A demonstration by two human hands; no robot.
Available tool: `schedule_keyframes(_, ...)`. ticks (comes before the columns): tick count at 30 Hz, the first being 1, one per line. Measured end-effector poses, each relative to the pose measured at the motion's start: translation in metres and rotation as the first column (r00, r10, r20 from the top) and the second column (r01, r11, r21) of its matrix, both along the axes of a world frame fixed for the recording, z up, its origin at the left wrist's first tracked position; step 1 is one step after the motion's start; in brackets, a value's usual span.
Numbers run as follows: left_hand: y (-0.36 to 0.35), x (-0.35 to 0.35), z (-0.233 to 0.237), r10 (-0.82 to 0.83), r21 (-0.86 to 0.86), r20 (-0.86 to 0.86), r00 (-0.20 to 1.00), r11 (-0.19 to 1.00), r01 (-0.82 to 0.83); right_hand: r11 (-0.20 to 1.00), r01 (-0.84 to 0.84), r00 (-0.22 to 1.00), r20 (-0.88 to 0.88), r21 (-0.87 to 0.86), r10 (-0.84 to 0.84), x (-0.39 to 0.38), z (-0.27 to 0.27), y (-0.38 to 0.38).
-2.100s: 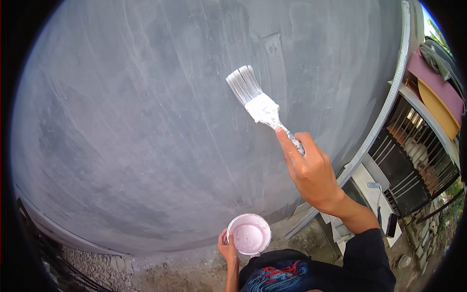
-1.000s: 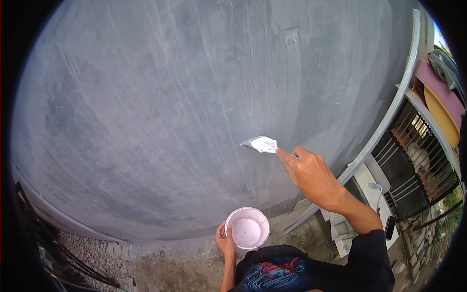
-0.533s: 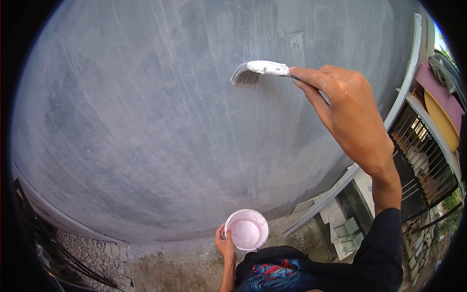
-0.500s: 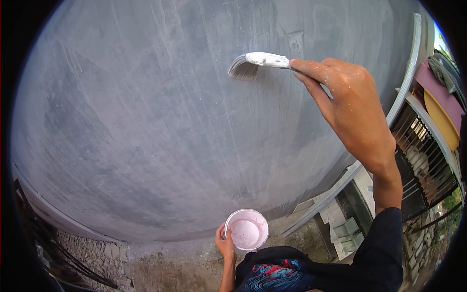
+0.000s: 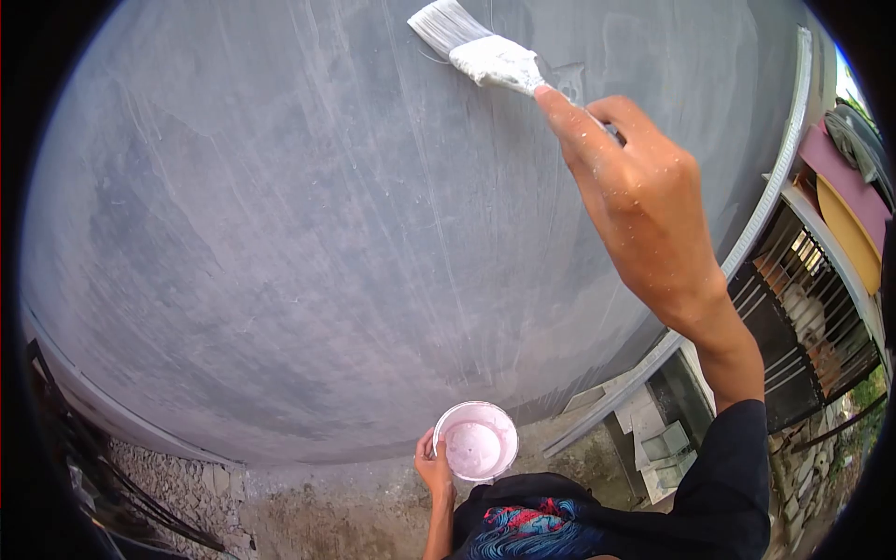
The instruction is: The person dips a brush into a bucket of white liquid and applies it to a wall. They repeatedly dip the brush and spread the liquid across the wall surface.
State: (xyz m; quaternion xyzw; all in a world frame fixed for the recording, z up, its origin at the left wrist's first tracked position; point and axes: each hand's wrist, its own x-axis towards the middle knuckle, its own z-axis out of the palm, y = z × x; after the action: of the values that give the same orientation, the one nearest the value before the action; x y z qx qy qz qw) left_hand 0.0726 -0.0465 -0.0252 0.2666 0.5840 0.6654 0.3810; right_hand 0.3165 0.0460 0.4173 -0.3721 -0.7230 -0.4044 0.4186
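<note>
My right hand (image 5: 639,196) is closed round the handle of a paintbrush (image 5: 495,62) whose ferrule is caked in white paint. Its bristles point up and left against a grey wall (image 5: 308,215) streaked with thin, pale vertical marks. Small white specks dot the back of this hand. Low in the view, my left hand (image 5: 434,467) grips the left rim of a small paint bucket (image 5: 509,439), thumb over the inside edge. Pinkish-white paint covers the bucket's inner wall and bottom.
A pale metal strip (image 5: 789,121) edges the wall on the right. Beyond it stand a barred cage (image 5: 807,308) and pink and yellow boards (image 5: 845,224). Gravel (image 5: 187,485) and dark cables (image 5: 140,504) lie at lower left, beside bare concrete ground (image 5: 317,509).
The paintbrush and my right hand have moved up and left along the wall. The bristles, bent downward before, now point up and left. My left hand and the bucket have barely shifted.
</note>
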Motion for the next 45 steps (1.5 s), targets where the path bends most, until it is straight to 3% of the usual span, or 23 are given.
schedule_keyframes(2, -0.002, 0.000, 0.004, 0.011, -0.013, 0.001, 1.000, 1.000, -0.011, 0.990, 0.037, 0.995, 0.097, -0.136, -0.024, -0.009, -0.032, -0.005)
schedule_keyframes(4, -0.002, -0.002, 0.004, 0.020, -0.027, 0.000, 1.000, 0.999, -0.020, 0.995, 0.050, 0.972, 0.233, -0.091, -0.028, -0.015, -0.064, -0.008)
schedule_keyframes(9, -0.003, -0.004, 0.001, 0.019, -0.034, -0.020, 1.000, 0.999, -0.020, 0.957, 0.139, 0.922, 0.387, -0.254, -0.031, -0.023, -0.127, -0.031)
schedule_keyframes(16, -0.006, 0.010, 0.009, 0.006, 0.001, -0.007, 1.000, 1.000, -0.006, 0.894, 0.102, 0.921, 0.380, -0.436, 0.080, -0.023, -0.194, -0.037)
schedule_keyframes(18, -0.011, 0.014, 0.013, -0.018, 0.020, -0.009, 1.000, 1.000, 0.018, 0.753, 0.021, 0.943, 0.263, -0.658, 0.203, -0.018, -0.212, -0.037)
schedule_keyframes(19, -0.014, 0.017, 0.013, -0.015, 0.019, -0.012, 1.000, 1.000, 0.015, 0.753, 0.017, 0.944, 0.259, -0.658, 0.206, -0.012, -0.215, -0.041)
schedule_keyframes(21, -0.016, 0.021, 0.015, -0.012, 0.038, -0.046, 0.999, 0.999, 0.013, 0.600, -0.094, 0.958, 0.091, -0.795, 0.271, 0.002, -0.218, -0.046)
schedule_keyframes(22, -0.016, 0.023, 0.017, -0.006, 0.047, -0.047, 0.999, 0.999, 0.008, 0.606, -0.098, 0.957, 0.093, -0.789, 0.276, 0.010, -0.219, -0.050)
schedule_keyframes(24, -0.022, 0.025, 0.023, 0.001, 0.051, -0.095, 0.995, 0.999, 0.004, 0.318, -0.335, 0.924, -0.243, -0.887, 0.295, 0.025, -0.221, -0.065)
schedule_keyframes(28, -0.027, 0.035, 0.041, 0.014, 0.081, -0.153, 0.988, 0.997, -0.002, 0.197, -0.392, 0.887, -0.312, -0.899, 0.341, 0.051, -0.236, -0.094)
schedule_keyframes(30, -0.032, 0.043, 0.052, -0.010, 0.077, -0.248, 0.969, 0.997, 0.030, 0.032, -0.365, 0.895, -0.341, -0.930, 0.288, 0.060, -0.241, -0.109)
schedule_keyframes(34, -0.042, 0.066, 0.077, -0.039, 0.096, -0.361, 0.932, 0.992, 0.079, 0.143, -0.472, 0.861, -0.420, -0.870, 0.288, 0.071, -0.278, -0.133)
schedule_keyframes(38, -0.050, 0.092, 0.098, -0.086, 0.084, -0.401, 0.912, 0.988, 0.130, 0.107, -0.503, 0.856, -0.477, -0.858, 0.199, 0.080, -0.283, -0.153)
schedule_keyframes(40, -0.051, 0.104, 0.102, -0.126, 0.167, -0.376, 0.918, 0.965, 0.201, 0.176, -0.533, 0.845, -0.508, -0.828, 0.169, 0.083, -0.291, -0.160)
schedule_keyframes(45, -0.051, 0.129, 0.113, -0.192, 0.182, -0.429, 0.883, 0.939, 0.292, 0.242, -0.571, 0.821, -0.556, -0.785, 0.132, 0.094, -0.299, -0.169)
